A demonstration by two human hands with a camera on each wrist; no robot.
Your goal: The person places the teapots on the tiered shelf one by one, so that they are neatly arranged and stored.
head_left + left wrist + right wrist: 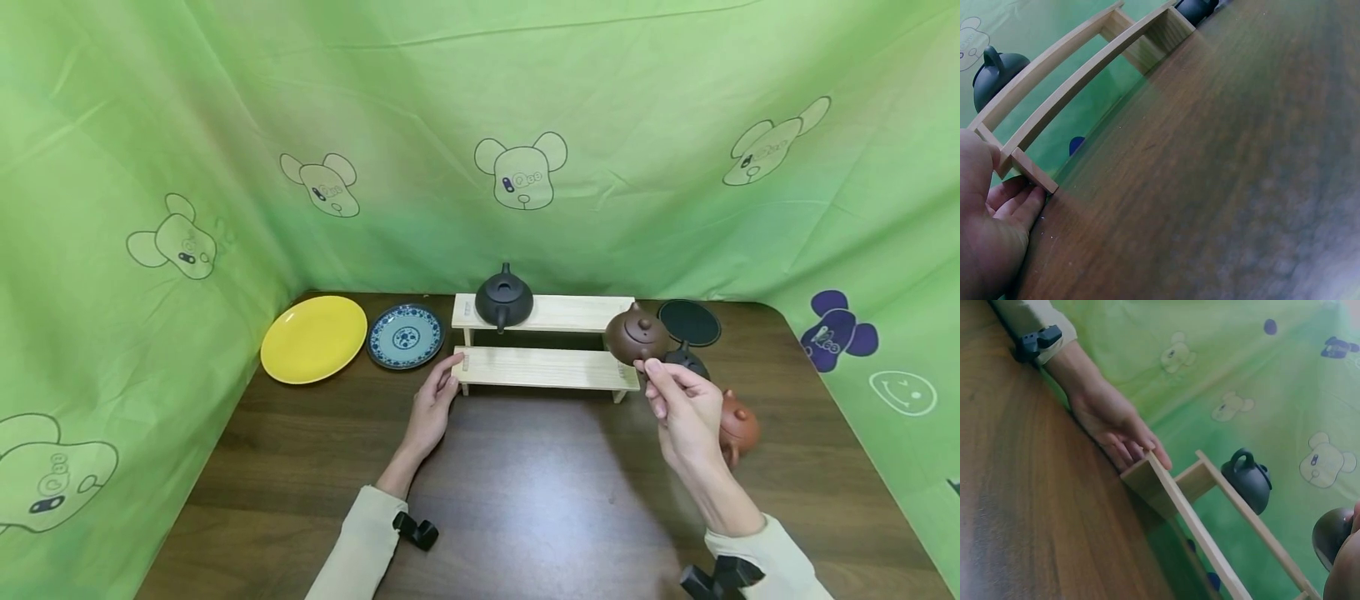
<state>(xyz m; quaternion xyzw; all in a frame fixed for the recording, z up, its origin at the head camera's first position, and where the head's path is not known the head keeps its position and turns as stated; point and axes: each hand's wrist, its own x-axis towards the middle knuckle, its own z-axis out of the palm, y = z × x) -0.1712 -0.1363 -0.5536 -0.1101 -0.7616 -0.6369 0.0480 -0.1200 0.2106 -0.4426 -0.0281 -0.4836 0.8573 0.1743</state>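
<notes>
A two-tier wooden stand (543, 368) is at the back of the table. My left hand (432, 408) holds the left end of its lower tier, with fingers down by the leg in the left wrist view. With thumb and fingertips my right hand (688, 412) pinches the handle of a dark brown teapot (637, 335), raised near the stand's right end. A black teapot (505, 297) sits on the left part of the upper tier. Another black teapot (687, 361), partly hidden, stands behind my right hand. Beside that wrist is a reddish-brown teapot (740, 425), also partly covered.
Left of the stand lie a blue patterned plate (406, 337) and a yellow plate (315, 340). A round black mat (690, 323) is at the back right. Green cloth (420, 167) with printed bear heads hangs around the wooden table (525, 483).
</notes>
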